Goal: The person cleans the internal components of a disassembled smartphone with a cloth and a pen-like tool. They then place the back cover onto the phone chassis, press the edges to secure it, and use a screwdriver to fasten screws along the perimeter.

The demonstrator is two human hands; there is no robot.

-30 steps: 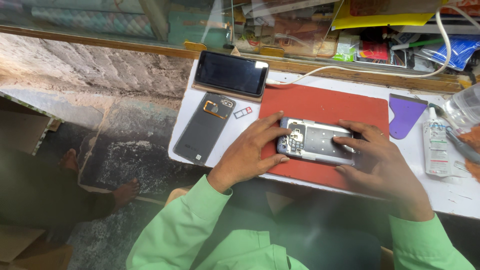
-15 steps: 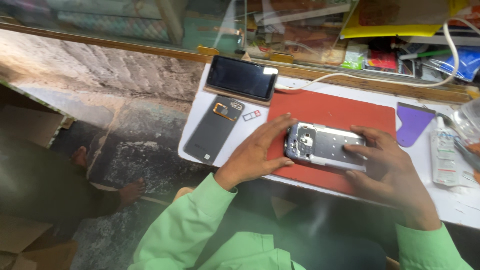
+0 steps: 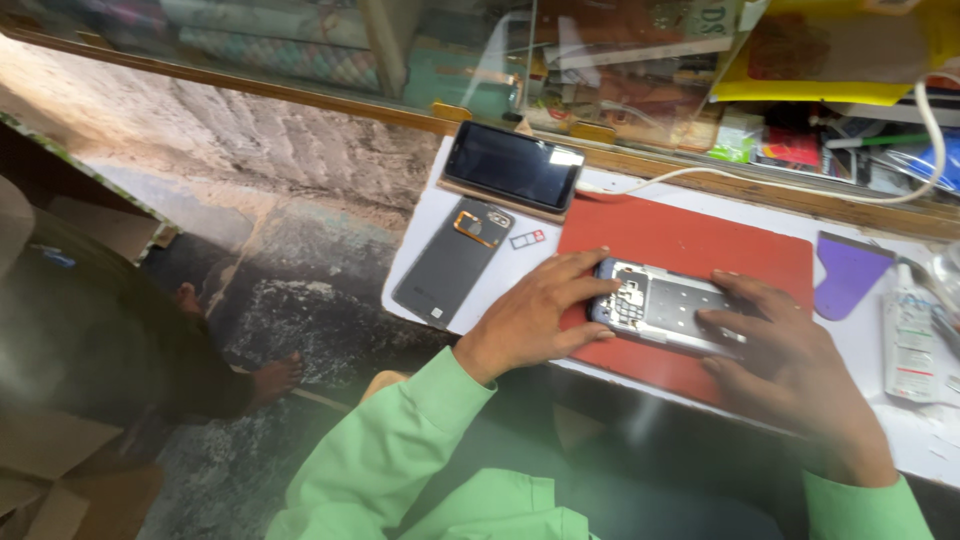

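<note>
On the white table (image 3: 430, 240) lies a red work mat (image 3: 690, 245), and on it the opened phone (image 3: 665, 308), back off. Both hands (image 3: 535, 315) (image 3: 790, 360) clamp it, left at the camera end, right along the lower edge; steady pressure should stop slipping. Beside: detached back cover (image 3: 452, 262), 1 purple pry card (image 3: 845, 275), small SIM tray (image 3: 527, 239).
</note>
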